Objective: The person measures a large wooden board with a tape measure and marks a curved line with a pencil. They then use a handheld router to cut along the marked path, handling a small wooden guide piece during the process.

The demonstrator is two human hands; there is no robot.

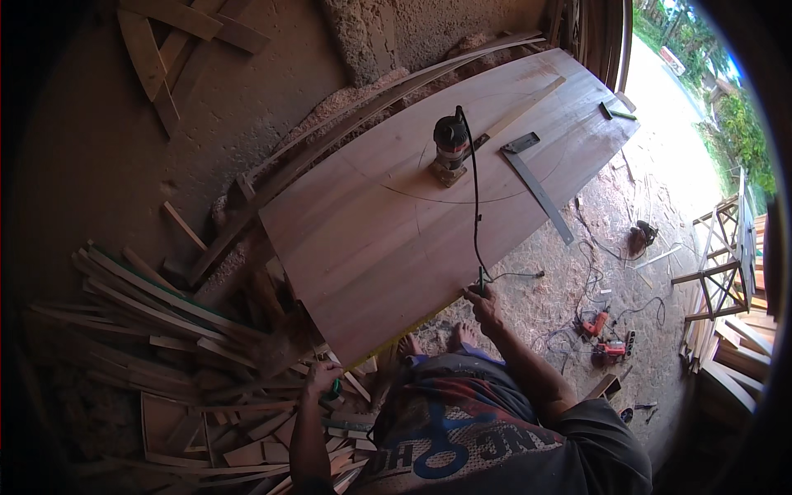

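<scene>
On the near left, a loose heap of offcuts and long curved wooden strips (165, 301) fills the floor. Beside it the left hand (322, 377) is at the near left corner of the big pale tabletop (355, 264), fingers curled in, with a small green item (335, 388) just by them; whether they grip it I cannot tell. A yellow tape (404, 332) runs along the near edge between the 2 hands. The right hand (485, 307) is farther along that edge, its fingers closed on a slim dark stick (481, 278) that points up. 2 bare feet stand on the floor just below the edge

To the right, 2 red power tools (610, 350) lie on the dusty floor among wires, and a dark tool (643, 235) lies beyond them

Farther in, a router (450, 140) stands upright near the middle of the tabletop, its black cord (476, 190) trailing toward the right hand. Right of it an L-shaped square (536, 195) overhangs the edge, and a narrow wooden strip (525, 107) lies beyond. A small square (619, 113) sits at the far right corner. Farthest right, greenery (737, 140) shows outside in bright light
</scene>
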